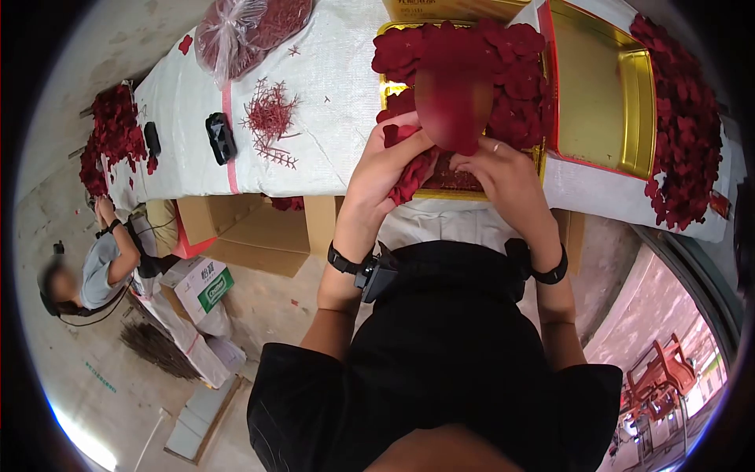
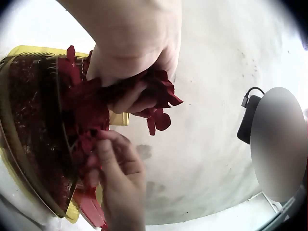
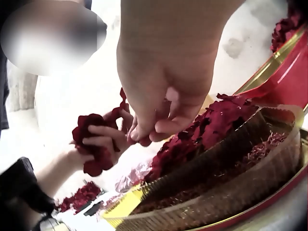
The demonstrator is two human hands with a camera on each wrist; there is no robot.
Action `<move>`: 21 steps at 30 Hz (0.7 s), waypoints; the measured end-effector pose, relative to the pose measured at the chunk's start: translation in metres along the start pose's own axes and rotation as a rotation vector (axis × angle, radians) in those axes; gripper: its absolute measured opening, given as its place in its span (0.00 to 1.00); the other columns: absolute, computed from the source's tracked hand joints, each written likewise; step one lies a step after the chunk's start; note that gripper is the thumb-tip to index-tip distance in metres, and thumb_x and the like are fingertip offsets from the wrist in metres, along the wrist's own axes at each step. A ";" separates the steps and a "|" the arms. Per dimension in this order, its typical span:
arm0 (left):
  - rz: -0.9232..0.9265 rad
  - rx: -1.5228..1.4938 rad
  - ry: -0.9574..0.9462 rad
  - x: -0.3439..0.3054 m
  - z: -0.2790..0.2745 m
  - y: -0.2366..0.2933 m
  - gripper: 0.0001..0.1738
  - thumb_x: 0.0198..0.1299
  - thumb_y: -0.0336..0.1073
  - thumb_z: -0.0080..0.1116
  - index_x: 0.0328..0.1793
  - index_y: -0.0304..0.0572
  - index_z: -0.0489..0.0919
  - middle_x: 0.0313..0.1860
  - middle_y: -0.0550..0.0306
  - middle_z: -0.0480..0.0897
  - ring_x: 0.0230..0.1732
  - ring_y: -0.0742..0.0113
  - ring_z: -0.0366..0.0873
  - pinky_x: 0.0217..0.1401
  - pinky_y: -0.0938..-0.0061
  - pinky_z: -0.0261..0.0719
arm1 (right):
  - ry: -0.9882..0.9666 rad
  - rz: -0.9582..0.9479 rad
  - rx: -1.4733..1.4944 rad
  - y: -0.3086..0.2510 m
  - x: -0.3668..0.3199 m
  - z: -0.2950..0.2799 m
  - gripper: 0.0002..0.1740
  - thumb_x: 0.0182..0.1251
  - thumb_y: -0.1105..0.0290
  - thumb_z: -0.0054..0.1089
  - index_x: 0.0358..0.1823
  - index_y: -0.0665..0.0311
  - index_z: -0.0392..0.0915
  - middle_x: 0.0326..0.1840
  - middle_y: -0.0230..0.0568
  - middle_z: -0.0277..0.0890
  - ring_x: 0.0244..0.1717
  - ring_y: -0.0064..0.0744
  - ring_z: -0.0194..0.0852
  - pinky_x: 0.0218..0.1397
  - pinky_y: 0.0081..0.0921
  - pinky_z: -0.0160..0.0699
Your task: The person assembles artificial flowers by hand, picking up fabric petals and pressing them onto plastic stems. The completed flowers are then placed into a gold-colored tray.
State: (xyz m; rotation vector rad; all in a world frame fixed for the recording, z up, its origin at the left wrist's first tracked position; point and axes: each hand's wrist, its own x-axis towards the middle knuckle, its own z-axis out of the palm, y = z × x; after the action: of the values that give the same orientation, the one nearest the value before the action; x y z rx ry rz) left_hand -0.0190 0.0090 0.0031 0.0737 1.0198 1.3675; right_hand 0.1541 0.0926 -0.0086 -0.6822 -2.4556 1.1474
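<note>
My left hand (image 1: 384, 164) grips a loose bunch of dark red fabric flower petals (image 3: 92, 144), whose scalloped edges stick out between the fingers. Close beside it, the right hand (image 1: 505, 175) has thumb and fingertips drawn together on a red petal, its shape mostly hidden by the fingers. Both hands are over the near side of a gold-rimmed tray (image 1: 452, 194). More red petals (image 1: 515, 106) are heaped in that tray, and thin red shreds show behind its clear wall (image 3: 211, 207). In the head view a blurred patch covers part of the heap.
To the tray's right stands a gold-lined red box (image 1: 586, 110), with a petal pile (image 1: 684, 134) beyond. Leftward on the white cloth lie red shreds (image 1: 270, 112), a black object (image 1: 220, 138) and a plastic bag (image 1: 248, 35). Another person (image 1: 98, 267) works at far left.
</note>
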 end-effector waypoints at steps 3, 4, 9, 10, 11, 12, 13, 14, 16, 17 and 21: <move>0.037 0.054 0.011 0.001 0.005 0.001 0.07 0.57 0.29 0.64 0.40 0.38 0.78 0.24 0.67 0.77 0.19 0.84 0.71 0.20 0.87 0.65 | 0.064 0.086 0.291 0.001 0.002 -0.010 0.05 0.59 0.79 0.58 0.36 0.67 0.79 0.34 0.40 0.78 0.32 0.31 0.77 0.33 0.24 0.74; 0.053 0.077 0.008 0.000 0.006 0.001 0.07 0.57 0.28 0.64 0.40 0.38 0.78 0.23 0.68 0.77 0.19 0.85 0.70 0.19 0.87 0.64 | 0.094 0.166 0.410 -0.003 0.002 -0.015 0.05 0.59 0.81 0.58 0.36 0.68 0.79 0.35 0.38 0.77 0.32 0.27 0.76 0.32 0.21 0.73; 0.223 0.137 0.142 0.002 0.018 -0.003 0.07 0.57 0.27 0.64 0.41 0.37 0.79 0.23 0.69 0.77 0.19 0.88 0.67 0.19 0.88 0.62 | 0.215 0.317 0.861 -0.014 0.000 -0.030 0.09 0.58 0.84 0.60 0.41 0.71 0.78 0.37 0.34 0.77 0.34 0.12 0.73 0.27 0.10 0.67; 0.253 0.150 0.157 0.003 0.020 -0.004 0.07 0.57 0.27 0.64 0.41 0.36 0.80 0.23 0.69 0.77 0.19 0.88 0.66 0.19 0.88 0.61 | 0.237 0.312 0.933 -0.015 0.000 -0.031 0.11 0.58 0.85 0.61 0.43 0.71 0.77 0.37 0.34 0.77 0.35 0.11 0.72 0.27 0.08 0.67; 0.322 0.195 0.177 0.006 0.021 -0.007 0.07 0.57 0.27 0.64 0.41 0.36 0.80 0.24 0.69 0.77 0.19 0.88 0.66 0.20 0.88 0.61 | 0.265 0.314 0.943 -0.018 0.002 -0.028 0.11 0.58 0.84 0.61 0.43 0.71 0.77 0.37 0.34 0.78 0.34 0.11 0.72 0.26 0.08 0.67; 0.395 0.237 0.196 0.010 0.023 -0.010 0.07 0.57 0.27 0.64 0.42 0.36 0.80 0.24 0.70 0.77 0.19 0.89 0.65 0.20 0.88 0.61 | 0.292 0.312 0.951 -0.023 0.007 -0.023 0.11 0.59 0.84 0.61 0.44 0.71 0.76 0.37 0.35 0.78 0.33 0.11 0.72 0.26 0.08 0.67; 0.425 0.256 0.213 0.010 0.025 -0.011 0.08 0.57 0.27 0.64 0.42 0.35 0.80 0.24 0.70 0.77 0.19 0.89 0.65 0.20 0.88 0.61 | 0.317 0.310 0.960 -0.027 0.012 -0.019 0.12 0.59 0.83 0.61 0.44 0.71 0.76 0.37 0.35 0.78 0.33 0.11 0.72 0.26 0.08 0.67; 0.454 0.275 0.231 0.010 0.026 -0.012 0.08 0.57 0.27 0.64 0.42 0.35 0.80 0.24 0.70 0.77 0.19 0.89 0.65 0.20 0.88 0.61 | 0.334 0.304 0.949 -0.029 0.014 -0.016 0.11 0.59 0.83 0.61 0.43 0.71 0.76 0.38 0.35 0.79 0.32 0.11 0.72 0.26 0.08 0.67; 0.427 0.267 0.263 0.005 0.031 -0.008 0.08 0.57 0.27 0.64 0.42 0.34 0.80 0.23 0.70 0.77 0.19 0.88 0.65 0.20 0.88 0.62 | 0.365 0.291 0.928 -0.028 0.016 -0.009 0.10 0.59 0.83 0.61 0.42 0.71 0.76 0.39 0.36 0.79 0.32 0.11 0.73 0.26 0.08 0.68; 0.410 0.268 0.254 0.003 0.031 -0.008 0.08 0.57 0.27 0.64 0.42 0.34 0.80 0.22 0.70 0.77 0.18 0.88 0.65 0.20 0.88 0.62 | 0.355 0.292 0.925 -0.026 0.015 -0.008 0.10 0.59 0.83 0.61 0.42 0.71 0.77 0.39 0.36 0.79 0.32 0.11 0.73 0.26 0.09 0.68; 0.331 0.226 0.220 -0.005 0.032 -0.007 0.08 0.58 0.27 0.64 0.42 0.33 0.79 0.19 0.69 0.75 0.15 0.87 0.65 0.16 0.86 0.60 | 0.347 0.301 0.911 -0.022 0.011 -0.006 0.09 0.58 0.83 0.63 0.40 0.71 0.78 0.41 0.36 0.78 0.34 0.12 0.73 0.28 0.10 0.69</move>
State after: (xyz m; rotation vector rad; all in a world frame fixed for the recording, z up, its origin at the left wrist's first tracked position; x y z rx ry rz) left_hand 0.0075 0.0191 0.0208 0.2754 1.3908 1.5771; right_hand 0.1418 0.0903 0.0133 -0.8492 -1.3422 1.8606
